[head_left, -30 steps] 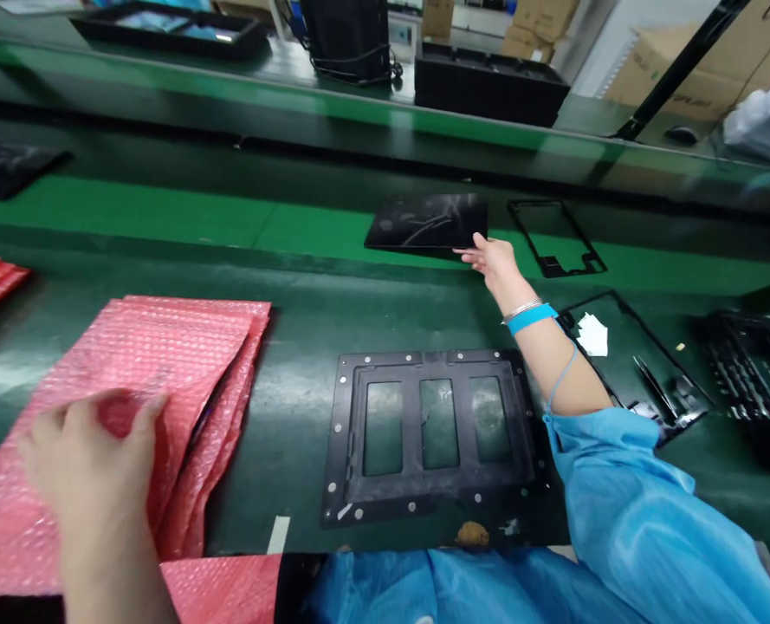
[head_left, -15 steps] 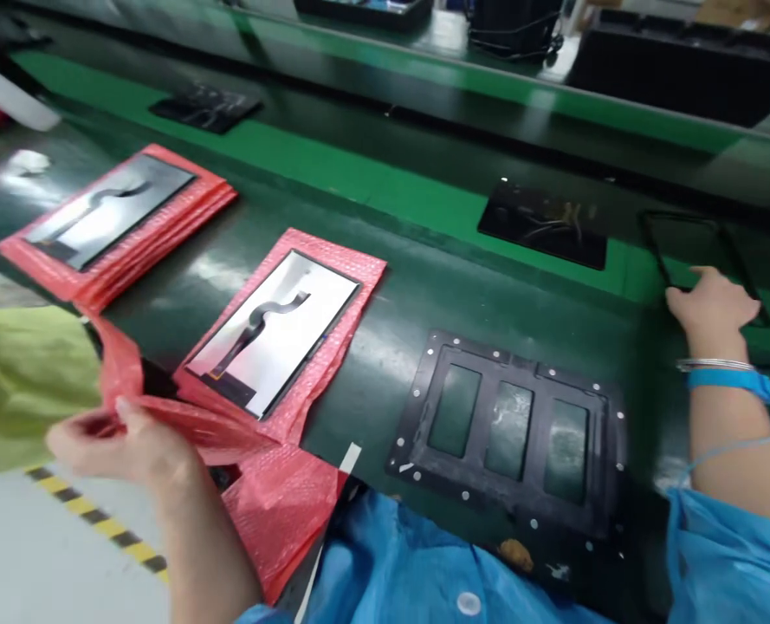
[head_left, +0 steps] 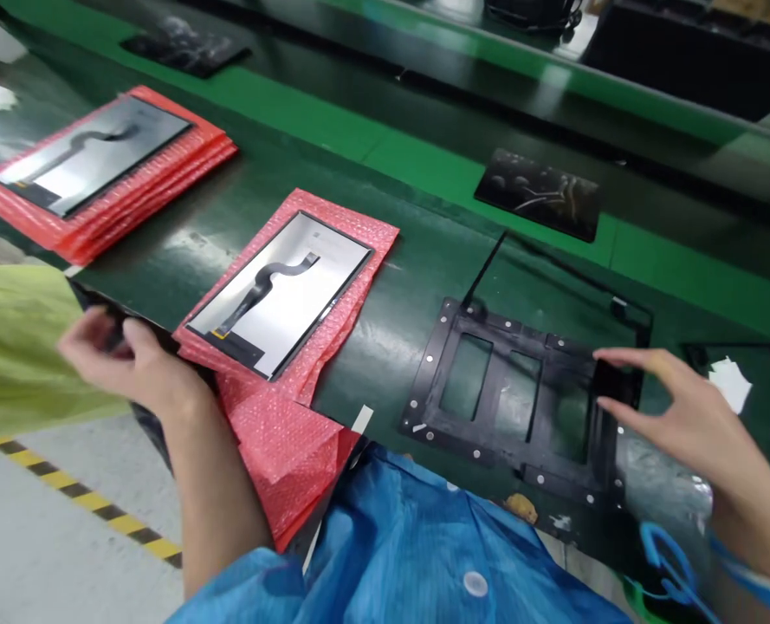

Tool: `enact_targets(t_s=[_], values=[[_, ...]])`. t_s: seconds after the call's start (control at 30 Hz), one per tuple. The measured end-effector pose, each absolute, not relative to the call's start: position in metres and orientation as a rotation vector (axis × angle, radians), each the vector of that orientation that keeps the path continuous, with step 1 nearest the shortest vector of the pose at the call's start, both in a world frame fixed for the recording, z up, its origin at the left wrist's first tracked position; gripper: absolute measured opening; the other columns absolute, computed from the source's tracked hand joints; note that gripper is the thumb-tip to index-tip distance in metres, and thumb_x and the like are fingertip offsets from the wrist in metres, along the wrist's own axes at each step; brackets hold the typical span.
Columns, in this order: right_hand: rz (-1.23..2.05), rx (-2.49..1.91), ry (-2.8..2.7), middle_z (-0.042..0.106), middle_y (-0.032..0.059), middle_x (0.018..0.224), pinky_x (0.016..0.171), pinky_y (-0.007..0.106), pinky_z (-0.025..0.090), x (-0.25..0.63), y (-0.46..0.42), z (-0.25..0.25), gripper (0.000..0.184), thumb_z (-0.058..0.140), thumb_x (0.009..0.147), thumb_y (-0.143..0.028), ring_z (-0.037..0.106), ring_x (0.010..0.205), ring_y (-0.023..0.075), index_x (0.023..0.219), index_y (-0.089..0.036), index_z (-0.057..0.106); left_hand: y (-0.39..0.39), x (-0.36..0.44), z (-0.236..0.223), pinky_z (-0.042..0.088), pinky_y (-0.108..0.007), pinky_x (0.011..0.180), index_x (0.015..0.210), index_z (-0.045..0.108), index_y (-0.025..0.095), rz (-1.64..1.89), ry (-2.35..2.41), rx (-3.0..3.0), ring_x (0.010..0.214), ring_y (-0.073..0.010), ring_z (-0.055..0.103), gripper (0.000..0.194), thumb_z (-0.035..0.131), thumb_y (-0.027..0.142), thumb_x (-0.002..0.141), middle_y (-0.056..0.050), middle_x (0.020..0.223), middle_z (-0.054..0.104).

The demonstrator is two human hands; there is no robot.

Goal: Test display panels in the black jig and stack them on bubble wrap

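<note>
My right hand (head_left: 680,403) has thumb and fingers pinched on one end of a thin black rectangular frame (head_left: 553,269). That frame is tilted over the far part of a black fixture plate (head_left: 423,390) with three rectangular windows and silver dots round its rim. Off the table's left edge, my left hand (head_left: 134,360) is empty, its fingers loosely curled and apart from the thumb. Beside it, red bubble-wrap bags (head_left: 287,451) hang over the table edge. An LCD panel (head_left: 294,299) with a dark ribbon cable lies face down on red bubble wrap between my hands.
Another LCD panel (head_left: 99,156) tops a stack of red bubble bags at left. Dark panels with cables (head_left: 540,195) lie on the green strip (head_left: 372,156) behind. A white scrap (head_left: 730,384) sits at right. Someone in a yellow-green garment (head_left: 27,347) stands at left.
My right hand has brought the black frame leftward and nearer, from the far right to over the fixture plate. My left hand has let go of the red bubble bag, which now hangs lower.
</note>
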State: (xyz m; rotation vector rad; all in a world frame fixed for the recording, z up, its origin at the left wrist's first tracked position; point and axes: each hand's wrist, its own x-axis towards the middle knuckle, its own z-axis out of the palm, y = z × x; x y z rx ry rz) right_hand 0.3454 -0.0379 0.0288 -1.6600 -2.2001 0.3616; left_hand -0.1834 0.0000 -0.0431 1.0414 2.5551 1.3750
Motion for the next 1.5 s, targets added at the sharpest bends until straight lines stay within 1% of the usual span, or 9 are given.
enact_targets(t_s=[0.17, 0.33, 0.73, 0.87, 0.97, 1.07, 1.23, 1.37, 1.5], values=[[0.346, -1.485, -2.463, 0.07, 0.0044, 0.117, 0.088, 0.038, 0.051, 0.328, -0.109, 0.013, 0.027, 0.058, 0.092, -0.027, 0.065, 0.105, 0.022, 0.119, -0.027, 0.061, 0.041, -0.161, -0.014, 0.04, -0.043, 0.109, 0.119, 0.065, 0.009, 1.114, 2.554, 1.434, 0.117, -0.0255, 0.059, 0.037, 0.061, 0.018, 0.084, -0.014, 0.123, 0.066], [0.318, -1.515, -2.505, 0.07, 0.0054, 0.118, 0.09, 0.041, 0.049, 0.323, -0.125, 0.004, 0.025, 0.054, 0.093, -0.023, 0.064, 0.107, 0.0231, 0.117, -0.025, 0.062, 0.059, -0.141, -0.02, 0.033, -0.055, 0.111, 0.121, 0.067, 0.007, 0.764, 2.654, 1.417, 0.13, -0.0361, 0.048, 0.036, 0.06, 0.023, 0.09, -0.02, 0.132, 0.061], [0.342, -1.576, -2.399, 0.071, 0.0047, 0.12, 0.092, 0.044, 0.049, 0.316, -0.113, 0.009, 0.029, 0.055, 0.097, -0.031, 0.066, 0.105, 0.0236, 0.125, -0.026, 0.061, 0.068, -0.151, -0.016, 0.026, -0.056, 0.115, 0.11, 0.058, 0.003, 0.753, 2.659, 1.364, 0.135, -0.0345, 0.043, 0.035, 0.069, 0.026, 0.086, -0.019, 0.132, 0.059], [0.301, -1.585, -2.303, 0.073, 0.0053, 0.115, 0.088, 0.04, 0.051, 0.315, -0.109, 0.004, 0.023, 0.057, 0.096, -0.025, 0.067, 0.103, 0.0224, 0.119, -0.024, 0.064, 0.067, -0.151, 0.003, 0.042, -0.052, 0.106, 0.086, 0.062, 0.006, 0.709, 2.599, 1.263, 0.095, -0.0228, 0.06, 0.026, 0.074, 0.029, 0.083, -0.008, 0.09, 0.065], [0.302, -1.583, -2.219, 0.074, 0.005, 0.11, 0.084, 0.038, 0.052, 0.315, -0.104, 0.004, 0.019, 0.057, 0.096, -0.022, 0.069, 0.1, 0.0214, 0.113, -0.024, 0.066, 0.061, -0.154, 0.022, 0.051, -0.051, 0.094, 0.067, 0.053, 0.012, 0.782, 2.481, 0.986, 0.058, -0.011, 0.047, 0.03, 0.076, 0.028, 0.08, 0.006, 0.055, 0.043], [0.345, -1.562, -2.125, 0.075, 0.0041, 0.107, 0.085, 0.038, 0.054, 0.311, -0.099, 0.006, 0.017, 0.058, 0.095, -0.02, 0.07, 0.099, 0.0207, 0.108, -0.025, 0.068, 0.05, -0.166, 0.033, 0.053, -0.045, 0.092, 0.067, 0.051, 0.014, 1.156, 2.325, 0.866, 0.053, -0.0069, 0.042, 0.024, 0.075, 0.016, 0.071, 0.009, 0.052, 0.036], [0.419, -1.445, -1.948, 0.076, 0.0025, 0.101, 0.084, 0.037, 0.056, 0.285, -0.089, 0.013, 0.017, 0.059, 0.093, -0.016, 0.072, 0.093, 0.0194, 0.101, -0.027, 0.069, 0.014, -0.15, 0.043, 0.055, -0.018, 0.062, 0.091, 0.06, 0.015, 1.518, 1.741, 1.137, 0.055, -0.006, 0.055, 0.04, 0.072, 0.021, 0.054, 0.006, 0.073, 0.065], [0.43, -1.404, -1.881, 0.077, 0.0023, 0.095, 0.079, 0.034, 0.057, 0.257, -0.08, 0.019, 0.015, 0.057, 0.094, -0.018, 0.073, 0.088, 0.0183, 0.097, -0.026, 0.07, -0.014, -0.074, 0.042, 0.053, -0.024, 0.04, 0.091, 0.06, 0.02, 1.384, 1.482, 0.925, 0.042, -0.0147, 0.059, 0.044, 0.078, 0.02, 0.052, 0.004, 0.06, 0.065], [0.365, -1.483, -1.814, 0.075, 0.0036, 0.094, 0.078, 0.034, 0.057, 0.245, -0.074, 0.02, 0.016, 0.056, 0.095, -0.025, 0.071, 0.084, 0.0184, 0.105, -0.024, 0.068, -0.026, -0.017, 0.036, 0.055, -0.026, 0.038, 0.09, 0.062, 0.023, 1.24, 1.352, 0.859, 0.042, -0.0184, 0.063, 0.04, 0.084, 0.024, 0.057, 0.004, 0.058, 0.065]])
